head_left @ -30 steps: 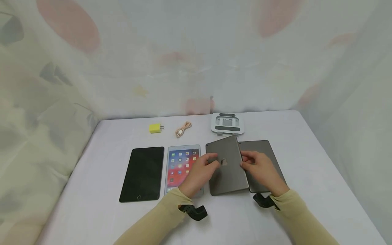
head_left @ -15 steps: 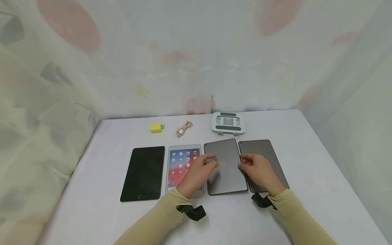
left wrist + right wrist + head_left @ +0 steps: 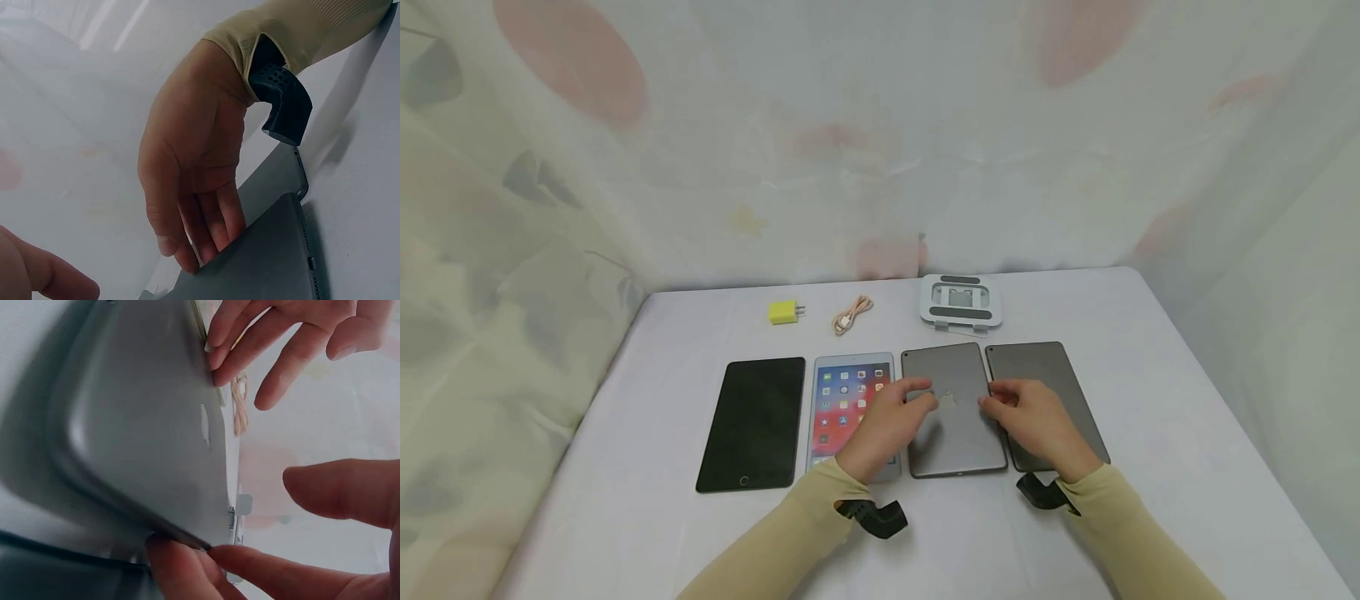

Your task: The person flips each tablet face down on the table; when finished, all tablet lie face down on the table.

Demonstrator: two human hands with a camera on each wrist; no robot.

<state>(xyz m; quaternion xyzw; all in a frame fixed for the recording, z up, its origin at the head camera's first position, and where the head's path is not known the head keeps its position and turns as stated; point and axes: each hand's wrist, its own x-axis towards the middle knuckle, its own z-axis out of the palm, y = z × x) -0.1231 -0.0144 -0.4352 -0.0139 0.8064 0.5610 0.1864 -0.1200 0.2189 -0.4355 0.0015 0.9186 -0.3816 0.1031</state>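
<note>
A grey tablet [image 3: 953, 442] lies back up, its apple logo showing, third from the left in a row. My right hand [image 3: 1039, 421] is at its right edge. In the right wrist view the fingertips [image 3: 178, 565] touch that edge while the thumb [image 3: 344, 490] stands away from it. My left hand [image 3: 887, 425] is at the left edge, fingers loosely bent, above part of a white tablet [image 3: 835, 392] with a lit screen. In the right wrist view the left hand [image 3: 300, 334] has fingertips right at the far edge.
A black tablet [image 3: 752, 425] lies at the left. Another grey tablet [image 3: 1037, 367] lies back up, partly under the right hand. Behind are a yellow plug adapter [image 3: 783, 312], a coiled cable [image 3: 852, 315] and a folded white stand [image 3: 961, 302]. Patterned curtains [image 3: 790, 150] surround the table.
The third tablet's raised right side has come down, and the tablet lies about flat in the row. My right hand's thumb and fingers no longer pinch its edge. The left hand has hardly moved.
</note>
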